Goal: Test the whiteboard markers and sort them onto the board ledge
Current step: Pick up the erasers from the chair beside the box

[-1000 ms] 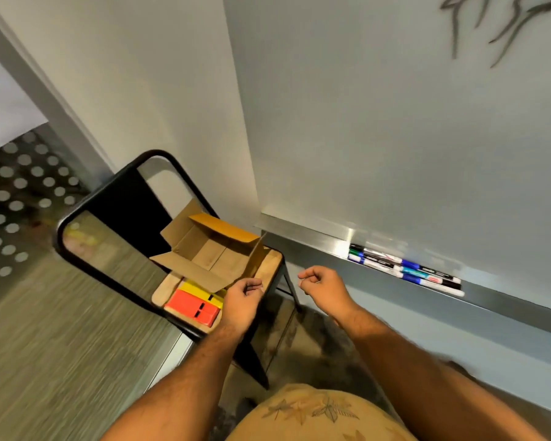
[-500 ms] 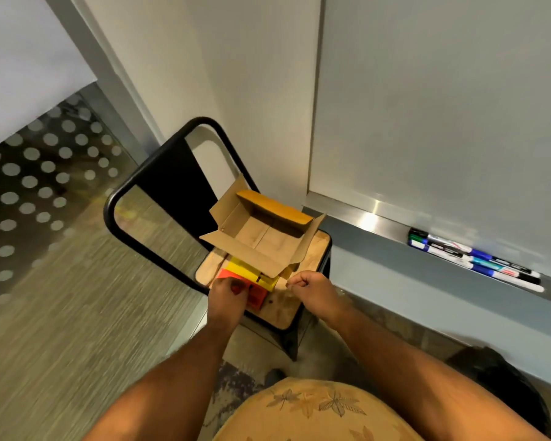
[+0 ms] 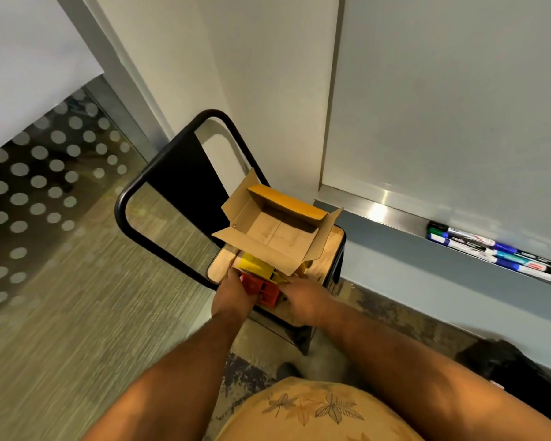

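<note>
Both hands are down at the front of the chair seat [image 3: 326,249] in the middle of the frame. The left hand [image 3: 234,294] touches the left end of a red pack [image 3: 261,289], and the right hand [image 3: 303,299] is at its right end; the fingers are hidden behind the knuckles, so I cannot tell whether either hand pinches the pack or only rests against it. A yellow pack [image 3: 255,265] lies just behind the red one, half under the near flap of an open cardboard box [image 3: 277,230], which looks empty inside.

The markers [image 3: 493,253], about 4 with black, green and blue caps, lie bunched on the metal board ledge [image 3: 376,211] at the right of the frame, well apart from the hands.

Risks, as I judge them: the red pack sits near the seat's front edge, so a loose pull could tip it to the floor. Lifting it may also catch the box flap and drag the light box off the small seat.

The whiteboard [image 3: 452,106] fills the upper right. White wall and a grey frame stand at upper left, with dotted frosted glass and wood-grain flooring at left, and worn, patchy floor below the chair
</note>
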Demonstrator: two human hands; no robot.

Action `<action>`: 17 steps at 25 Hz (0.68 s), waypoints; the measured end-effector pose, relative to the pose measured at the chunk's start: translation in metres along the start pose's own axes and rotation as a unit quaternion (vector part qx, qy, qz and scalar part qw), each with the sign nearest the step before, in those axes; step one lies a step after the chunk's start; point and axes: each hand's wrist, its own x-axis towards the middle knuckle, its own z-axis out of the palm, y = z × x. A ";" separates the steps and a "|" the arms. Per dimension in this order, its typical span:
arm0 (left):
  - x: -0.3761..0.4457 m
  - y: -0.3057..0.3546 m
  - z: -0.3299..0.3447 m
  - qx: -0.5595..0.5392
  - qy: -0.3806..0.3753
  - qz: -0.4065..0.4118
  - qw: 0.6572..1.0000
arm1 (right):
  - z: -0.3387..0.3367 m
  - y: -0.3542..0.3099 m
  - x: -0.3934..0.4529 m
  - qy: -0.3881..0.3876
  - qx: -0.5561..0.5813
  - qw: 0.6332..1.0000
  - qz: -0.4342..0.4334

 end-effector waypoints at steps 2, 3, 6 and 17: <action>-0.001 -0.003 -0.001 -0.009 0.010 -0.001 1.000 | 0.002 0.002 0.005 -0.008 -0.023 1.000 0.005; -0.001 -0.005 -0.002 -0.020 0.019 -0.001 1.000 | 0.003 0.001 0.007 -0.011 -0.029 1.000 0.004; -0.006 -0.017 -0.006 -0.091 0.048 -0.012 0.995 | 0.008 -0.002 0.010 -0.025 -0.048 0.999 0.000; -0.051 -0.023 -0.014 -0.223 0.148 -0.048 0.962 | 0.015 0.021 -0.041 0.082 -0.047 0.993 -0.070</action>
